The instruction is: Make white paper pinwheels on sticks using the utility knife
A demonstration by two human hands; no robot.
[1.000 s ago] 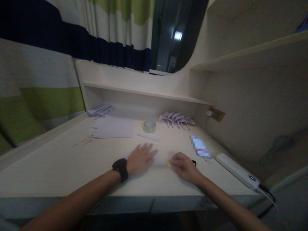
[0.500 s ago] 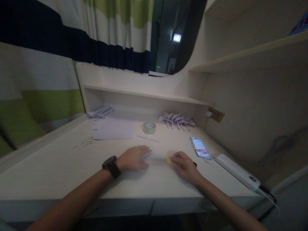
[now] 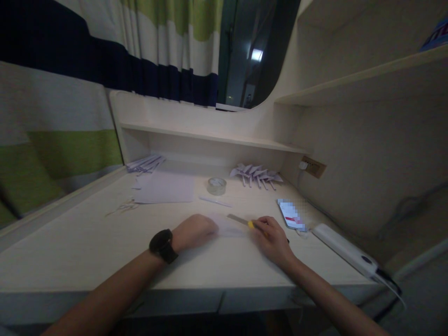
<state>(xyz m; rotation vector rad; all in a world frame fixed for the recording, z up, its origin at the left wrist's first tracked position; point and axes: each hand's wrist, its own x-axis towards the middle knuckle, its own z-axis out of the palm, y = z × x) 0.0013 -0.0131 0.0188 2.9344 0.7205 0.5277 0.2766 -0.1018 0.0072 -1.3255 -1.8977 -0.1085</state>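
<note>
Paper (image 3: 229,226), a pale sheet, lies flat on the desk (image 3: 87,242) between the two hands, and both hands work at it. The left hand (image 3: 194,231), with a dark watch (image 3: 162,246) on its wrist, is loosely curled and presses down on the sheet's left edge, gripping nothing. The right hand (image 3: 272,240) is closed around the yellow handle of a utility knife (image 3: 245,221), whose extended blade points away from the fingers and rests across the far part of the sheet. Just right of the right hand lies a phone (image 3: 291,215), and further right a white power strip (image 3: 345,249). Beyond the hands sit a thin white strip (image 3: 215,201), a roll of clear tape (image 3: 216,185) and a cluster of folded paper pieces (image 3: 255,173). Beyond the left hand lies a blank sheet (image 3: 164,190) with more folded strips (image 3: 145,163) behind it.
</note>
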